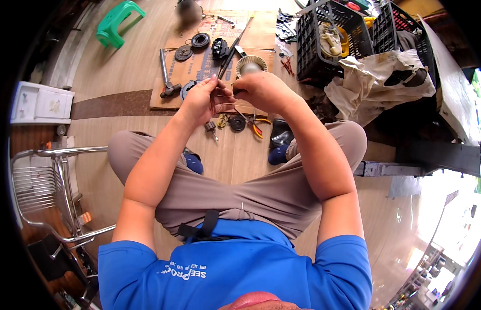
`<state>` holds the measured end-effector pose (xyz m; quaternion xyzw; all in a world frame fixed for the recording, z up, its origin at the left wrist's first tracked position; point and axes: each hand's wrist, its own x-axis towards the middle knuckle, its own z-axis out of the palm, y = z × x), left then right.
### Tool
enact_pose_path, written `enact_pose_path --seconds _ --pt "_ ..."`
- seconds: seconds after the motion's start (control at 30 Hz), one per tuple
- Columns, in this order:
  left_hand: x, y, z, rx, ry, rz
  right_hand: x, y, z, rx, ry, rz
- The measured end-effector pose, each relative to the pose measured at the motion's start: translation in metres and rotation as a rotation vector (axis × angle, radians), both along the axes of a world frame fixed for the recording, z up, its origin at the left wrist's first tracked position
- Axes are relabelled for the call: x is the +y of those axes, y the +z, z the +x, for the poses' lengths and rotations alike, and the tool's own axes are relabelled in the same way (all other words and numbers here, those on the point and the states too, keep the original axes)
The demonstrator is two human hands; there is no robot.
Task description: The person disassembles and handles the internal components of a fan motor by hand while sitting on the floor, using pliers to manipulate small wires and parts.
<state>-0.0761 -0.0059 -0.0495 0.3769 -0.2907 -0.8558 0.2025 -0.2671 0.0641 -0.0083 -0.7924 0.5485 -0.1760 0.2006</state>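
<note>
My left hand is raised over the edge of a cardboard sheet, fingers bent together. Thin reddish strands, possibly wires, show beneath its fingers. Close beside it, my right hand is curled with its fingertips toward the left one; what it pinches is hidden. Just beyond the right hand lies a pale finned fan wheel. Below the hands on the floor are pliers with orange and yellow handles, a round black part, a small metal piece with a shaft and a brassy part.
On the cardboard lie a hammer, a black ring, a grey disc, a black housing and a long thin rod. Black crates and a cloth stand right; a green stool and metal chair left.
</note>
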Motion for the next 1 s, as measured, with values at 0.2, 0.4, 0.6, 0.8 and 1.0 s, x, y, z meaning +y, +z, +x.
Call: enact_pose_path --seconds 0.2,0.4,0.6,0.8,1.0 --pt "0.006 0.008 -0.009 -0.079 0.023 -0.007 0.002 -0.002 0.004 -0.039 0.020 0.021" --pt "0.014 0.003 -0.007 -0.147 -0.166 -0.157 0.001 -0.010 0.009 -0.082 0.008 -0.014" --pt "0.013 0.009 -0.002 -0.151 -0.306 -0.256 -0.004 -0.004 -0.001 -0.136 -0.027 -0.003" --pt "0.009 0.006 -0.006 -0.239 -0.412 -0.421 -0.004 -0.011 -0.009 -0.028 -0.047 -0.034" --pt "-0.006 -0.027 0.001 -0.137 -0.475 -0.293 -0.007 -0.025 -0.013 -0.093 -0.002 0.020"
